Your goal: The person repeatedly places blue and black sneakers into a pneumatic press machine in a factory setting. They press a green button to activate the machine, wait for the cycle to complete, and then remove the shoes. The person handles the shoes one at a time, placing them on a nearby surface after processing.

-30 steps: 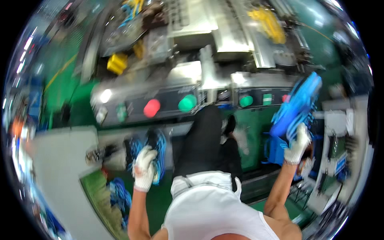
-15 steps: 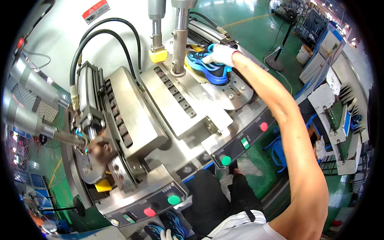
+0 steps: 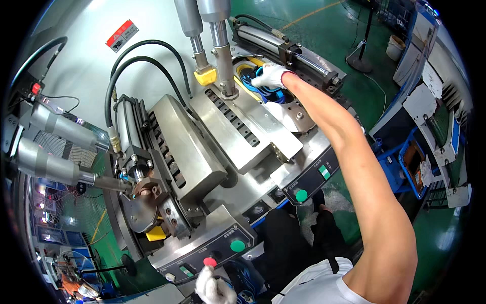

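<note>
Green floor [image 3: 319,35] lies beyond the steel machine [image 3: 240,154]; at one o'clock the right hand [image 3: 271,76] grips a blue shoe [image 3: 272,95], at six the left hand [image 3: 213,289], its closure unclear, meets a red button [image 3: 210,261].

The head camera looks down and forward from above the shirt [image 3: 324,290]. Its wide fisheye view spans the machine [image 3: 223,137] close ahead.

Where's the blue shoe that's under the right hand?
In the head view, the blue shoe is above and right of centre, at the far part of the machine, beneath the right hand and right of the upright metal post.
</note>
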Motion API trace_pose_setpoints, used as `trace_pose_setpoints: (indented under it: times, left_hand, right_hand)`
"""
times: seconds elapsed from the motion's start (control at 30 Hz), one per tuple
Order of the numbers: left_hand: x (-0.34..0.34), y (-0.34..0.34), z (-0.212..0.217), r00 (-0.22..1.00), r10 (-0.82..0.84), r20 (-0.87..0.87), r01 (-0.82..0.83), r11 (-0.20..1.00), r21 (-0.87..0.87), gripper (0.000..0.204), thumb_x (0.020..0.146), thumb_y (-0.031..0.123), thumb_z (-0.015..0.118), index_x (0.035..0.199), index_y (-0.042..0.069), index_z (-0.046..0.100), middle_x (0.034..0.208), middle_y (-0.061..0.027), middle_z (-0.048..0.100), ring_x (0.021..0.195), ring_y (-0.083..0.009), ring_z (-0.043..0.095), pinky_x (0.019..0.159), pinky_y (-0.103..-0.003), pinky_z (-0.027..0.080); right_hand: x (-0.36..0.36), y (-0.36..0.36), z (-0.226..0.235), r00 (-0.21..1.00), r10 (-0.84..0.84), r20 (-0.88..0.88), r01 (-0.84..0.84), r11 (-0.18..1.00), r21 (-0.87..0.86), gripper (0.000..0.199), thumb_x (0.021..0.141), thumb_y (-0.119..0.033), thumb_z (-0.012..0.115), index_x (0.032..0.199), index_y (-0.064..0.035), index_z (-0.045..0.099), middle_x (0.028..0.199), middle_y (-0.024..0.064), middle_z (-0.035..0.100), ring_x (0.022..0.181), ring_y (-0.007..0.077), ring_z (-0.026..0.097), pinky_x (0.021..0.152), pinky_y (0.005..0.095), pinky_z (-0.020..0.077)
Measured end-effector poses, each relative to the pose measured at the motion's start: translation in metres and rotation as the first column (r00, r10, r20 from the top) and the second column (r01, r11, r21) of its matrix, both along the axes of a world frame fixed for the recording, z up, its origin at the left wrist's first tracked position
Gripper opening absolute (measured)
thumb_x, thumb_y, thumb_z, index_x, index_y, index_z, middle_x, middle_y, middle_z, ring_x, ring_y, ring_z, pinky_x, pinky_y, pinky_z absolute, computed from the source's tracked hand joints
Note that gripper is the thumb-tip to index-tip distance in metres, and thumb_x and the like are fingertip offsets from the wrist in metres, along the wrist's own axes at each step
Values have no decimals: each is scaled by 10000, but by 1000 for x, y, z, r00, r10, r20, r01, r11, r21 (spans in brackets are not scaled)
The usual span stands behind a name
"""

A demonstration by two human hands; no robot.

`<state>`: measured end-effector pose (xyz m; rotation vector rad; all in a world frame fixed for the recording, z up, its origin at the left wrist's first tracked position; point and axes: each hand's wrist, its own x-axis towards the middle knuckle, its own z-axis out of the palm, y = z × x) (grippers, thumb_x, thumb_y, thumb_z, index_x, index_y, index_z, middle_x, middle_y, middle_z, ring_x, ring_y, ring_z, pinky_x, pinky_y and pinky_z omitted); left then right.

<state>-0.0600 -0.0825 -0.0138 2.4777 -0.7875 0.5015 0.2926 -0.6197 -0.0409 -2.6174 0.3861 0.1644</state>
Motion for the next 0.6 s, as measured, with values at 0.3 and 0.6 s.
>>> trace_pose_setpoints:
  times: [0.3, 0.6]
  left_hand:
    - [132, -63, 130, 867, -287, 408, 245, 958, 151, 501, 916, -49, 640, 1408, 15, 574, 1429, -205, 590, 1265, -383, 628, 1084, -483, 516]
    - [325, -219, 325, 728, -155, 667, 116, 988, 103, 566, 1020, 247, 673, 1539, 126, 486, 1443, -171, 609, 1251, -304, 671, 1050, -420, 542]
  right_hand:
    - [-70, 59, 162, 514, -279, 811, -194, 883, 427, 969, 836, -589, 829, 1464, 80, 516, 1345, 240, 665, 1236, 302, 650, 1065, 397, 514]
    - [-31, 81, 220, 760, -190, 622, -75, 924, 374, 507, 799, -573, 754, 1019, -117, 782, 955, 109, 783, 912, 236, 740, 876, 392, 579]
